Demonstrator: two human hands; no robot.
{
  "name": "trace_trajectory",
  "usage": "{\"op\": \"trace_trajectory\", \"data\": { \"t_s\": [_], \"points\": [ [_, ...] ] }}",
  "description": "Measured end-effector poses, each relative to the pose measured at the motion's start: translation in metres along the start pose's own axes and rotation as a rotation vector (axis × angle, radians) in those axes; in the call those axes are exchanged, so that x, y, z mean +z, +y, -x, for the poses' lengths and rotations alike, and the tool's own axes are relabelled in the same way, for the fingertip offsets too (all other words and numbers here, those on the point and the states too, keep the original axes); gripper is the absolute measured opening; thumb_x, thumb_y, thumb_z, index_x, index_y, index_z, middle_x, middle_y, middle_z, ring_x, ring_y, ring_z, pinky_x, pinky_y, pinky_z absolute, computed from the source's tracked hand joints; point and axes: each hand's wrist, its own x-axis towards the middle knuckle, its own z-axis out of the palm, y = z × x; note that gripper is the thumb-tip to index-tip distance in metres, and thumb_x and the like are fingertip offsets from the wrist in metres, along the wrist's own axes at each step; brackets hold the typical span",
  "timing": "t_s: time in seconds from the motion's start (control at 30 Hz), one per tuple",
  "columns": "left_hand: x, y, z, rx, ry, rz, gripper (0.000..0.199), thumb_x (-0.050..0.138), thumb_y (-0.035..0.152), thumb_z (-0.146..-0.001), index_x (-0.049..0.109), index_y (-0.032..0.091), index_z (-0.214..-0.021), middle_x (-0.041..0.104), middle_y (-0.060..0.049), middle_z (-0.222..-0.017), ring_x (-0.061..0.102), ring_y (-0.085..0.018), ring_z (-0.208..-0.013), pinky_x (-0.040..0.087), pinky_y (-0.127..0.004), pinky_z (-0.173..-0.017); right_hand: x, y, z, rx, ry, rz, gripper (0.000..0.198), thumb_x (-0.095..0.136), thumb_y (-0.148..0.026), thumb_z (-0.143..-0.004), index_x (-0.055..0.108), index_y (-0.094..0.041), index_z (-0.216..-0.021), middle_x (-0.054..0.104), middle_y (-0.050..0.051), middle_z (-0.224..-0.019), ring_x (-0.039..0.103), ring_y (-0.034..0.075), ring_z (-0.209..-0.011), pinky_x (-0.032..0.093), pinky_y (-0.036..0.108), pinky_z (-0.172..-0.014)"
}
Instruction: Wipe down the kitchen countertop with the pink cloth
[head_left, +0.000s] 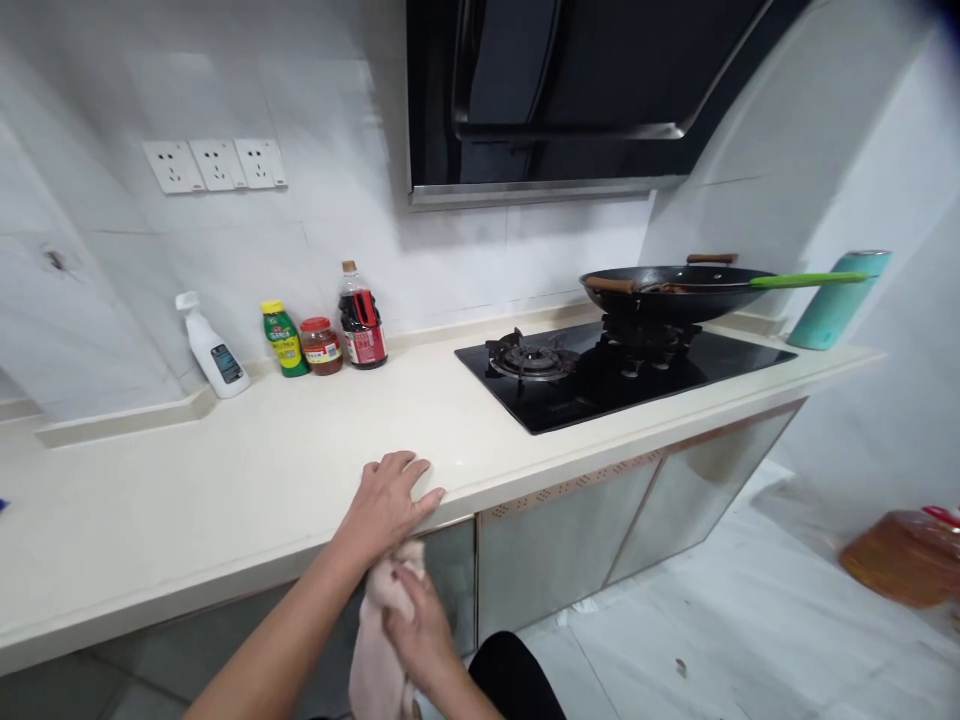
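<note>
My left hand rests palm down on the front edge of the pale countertop, its fingers spread and holding nothing. Below that edge, my right hand grips a light pink cloth, which is bunched at the top and hangs down in front of the cabinet. The cloth's upper end lies just under my left wrist, close to the cabinet front.
A black gas stove carries a wok with a green-handled utensil. Along the wall stand a white spray bottle, a green bottle, a red-lidded jar and a dark sauce bottle. A range hood hangs above.
</note>
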Motion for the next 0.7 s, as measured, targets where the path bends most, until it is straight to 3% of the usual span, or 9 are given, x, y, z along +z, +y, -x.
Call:
{"op": "trace_trajectory", "data": {
  "t_s": [0.07,0.13,0.3,0.43,0.5,0.57,0.7],
  "points": [
    [0.0,-0.001,0.001,-0.001,0.006,0.012,0.04,0.05,0.048,-0.096,0.059,0.023,-0.126,0.06,-0.011,-0.132,0.051,-0.027,-0.125,0.039,-0.044,-0.1,-0.004,-0.008,0.011,0.003,-0.107,-0.082,0.044,0.053,-0.03,-0.068,0.073,-0.024,-0.107,0.068,0.008,-0.111,0.064,0.027,-0.108,0.049,0.04,-0.099],
    [0.001,-0.003,0.002,0.004,0.013,0.032,0.039,0.049,0.047,-0.097,0.06,0.022,-0.125,0.06,-0.011,-0.132,0.051,-0.026,-0.126,0.039,-0.045,-0.101,-0.029,-0.016,0.016,0.075,-0.11,-0.144,0.039,0.053,-0.032,-0.069,0.072,-0.025,-0.103,0.068,0.005,-0.107,0.064,0.027,-0.104,0.049,0.041,-0.096],
    [0.005,-0.006,0.003,0.002,0.045,0.07,0.033,0.042,0.041,-0.101,0.061,0.024,-0.122,0.063,-0.009,-0.128,0.054,-0.024,-0.122,0.041,-0.043,-0.097,-0.135,-0.059,0.002,0.138,-0.223,-0.22,0.042,0.064,-0.036,-0.071,0.065,-0.029,-0.113,0.066,0.001,-0.12,0.063,0.027,-0.102,0.051,0.036,-0.089],
    [0.005,-0.005,0.004,0.004,0.049,0.045,0.03,0.041,0.038,-0.101,0.061,0.024,-0.12,0.062,-0.01,-0.128,0.054,-0.025,-0.121,0.041,-0.043,-0.095,-0.195,-0.116,-0.046,0.031,-0.157,-0.366,0.052,0.062,-0.045,-0.078,0.049,-0.03,-0.126,0.064,0.003,-0.117,0.063,0.027,-0.101,0.052,0.037,-0.085],
    [0.004,-0.004,0.005,-0.005,0.046,0.043,0.029,0.042,0.037,-0.101,0.062,0.024,-0.119,0.063,-0.01,-0.127,0.055,-0.025,-0.119,0.041,-0.042,-0.093,-0.21,-0.135,-0.082,-0.066,-0.135,-0.247,0.05,0.058,-0.048,-0.079,0.051,-0.026,-0.123,0.063,0.006,-0.116,0.06,0.028,-0.105,0.05,0.04,-0.09],
    [0.004,-0.003,0.007,-0.01,0.043,0.049,0.03,0.041,0.037,-0.101,0.062,0.024,-0.118,0.063,-0.01,-0.126,0.055,-0.025,-0.119,0.042,-0.041,-0.093,-0.218,-0.144,-0.119,-0.145,-0.091,0.037,0.047,0.055,-0.045,-0.077,0.057,-0.023,-0.118,0.062,0.009,-0.118,0.057,0.03,-0.111,0.047,0.044,-0.097],
    [0.003,-0.003,0.008,-0.019,0.047,0.059,0.033,0.038,0.035,-0.102,0.061,0.022,-0.122,0.062,-0.01,-0.13,0.054,-0.024,-0.123,0.041,-0.042,-0.097,-0.227,-0.134,-0.166,-0.264,0.236,0.636,0.046,0.053,-0.039,-0.08,0.064,-0.022,-0.121,0.049,0.015,-0.135,0.046,0.033,-0.125,0.04,0.051,-0.104]
  ]
}}
